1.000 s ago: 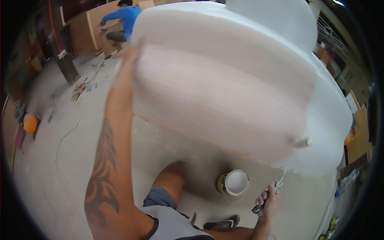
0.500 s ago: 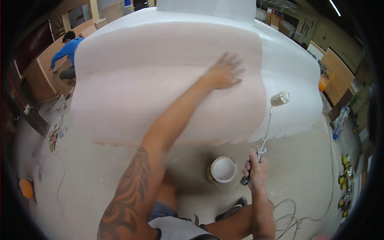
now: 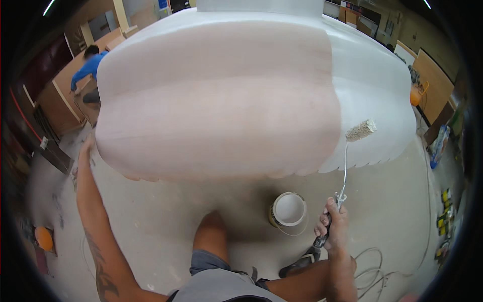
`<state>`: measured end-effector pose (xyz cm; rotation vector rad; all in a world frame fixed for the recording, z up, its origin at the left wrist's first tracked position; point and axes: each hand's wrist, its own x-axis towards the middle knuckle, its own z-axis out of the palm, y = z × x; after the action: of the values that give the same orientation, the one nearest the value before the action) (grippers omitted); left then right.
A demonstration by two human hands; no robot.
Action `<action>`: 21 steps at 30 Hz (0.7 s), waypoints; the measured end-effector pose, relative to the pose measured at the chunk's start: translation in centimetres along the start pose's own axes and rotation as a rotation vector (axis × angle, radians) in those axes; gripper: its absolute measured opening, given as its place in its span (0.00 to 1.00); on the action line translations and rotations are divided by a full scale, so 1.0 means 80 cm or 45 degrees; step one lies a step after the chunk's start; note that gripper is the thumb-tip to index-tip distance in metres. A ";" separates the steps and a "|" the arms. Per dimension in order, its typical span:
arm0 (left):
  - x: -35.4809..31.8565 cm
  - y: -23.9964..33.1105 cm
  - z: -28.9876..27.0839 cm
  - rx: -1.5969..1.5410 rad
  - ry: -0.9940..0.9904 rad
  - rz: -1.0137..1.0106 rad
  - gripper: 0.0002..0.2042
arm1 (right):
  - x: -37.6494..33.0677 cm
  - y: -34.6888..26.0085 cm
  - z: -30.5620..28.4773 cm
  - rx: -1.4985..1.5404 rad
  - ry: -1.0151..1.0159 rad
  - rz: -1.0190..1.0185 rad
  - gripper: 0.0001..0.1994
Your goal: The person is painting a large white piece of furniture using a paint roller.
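A paint roller is upright in my right hand [image 3: 334, 224], whose fingers are closed around its dark handle. Its paint-covered roller sleeve [image 3: 361, 130] stands in front of the white right part of a large curved panel [image 3: 216, 110]; whether it touches cannot be told. Most of the panel's face is pale pinkish beige, meeting the white along a wavy border. My left arm reaches out to the panel's far left edge, where my left hand [image 3: 86, 146] is small and its fingers are unclear. An open paint bucket [image 3: 274, 214] with a wire handle and whitish contents stands between the panel and my legs.
At the left, a person in a blue top [image 3: 89, 69] bends beside wooden boards [image 3: 64, 93]. A pale cable [image 3: 372, 267] lies coiled on the floor at the lower right. Several yellow-and-black items [image 3: 445, 221] line the right side. An orange round object [image 3: 44, 238] sits at the lower left.
My left hand has swept from the middle of the panel out to its left edge. The roller remains in my right hand, slightly lower and further right in view.
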<state>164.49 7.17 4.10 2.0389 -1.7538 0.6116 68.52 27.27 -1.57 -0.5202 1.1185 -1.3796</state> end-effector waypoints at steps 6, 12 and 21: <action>0.006 0.241 0.083 -0.049 0.206 -0.177 0.24 | -0.016 0.001 0.026 -0.095 0.174 -0.116 0.16; -0.009 0.821 0.033 -0.222 0.117 1.314 0.27 | 0.016 0.016 0.039 -0.215 0.101 -0.312 0.16; -0.006 0.756 0.020 -0.429 -0.035 1.037 0.30 | 0.007 0.021 0.005 -0.422 0.149 -0.258 0.17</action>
<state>104.74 -2.26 2.83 1.0695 -2.4884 0.4497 69.63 26.91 -3.01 -0.8176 1.4331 -1.4184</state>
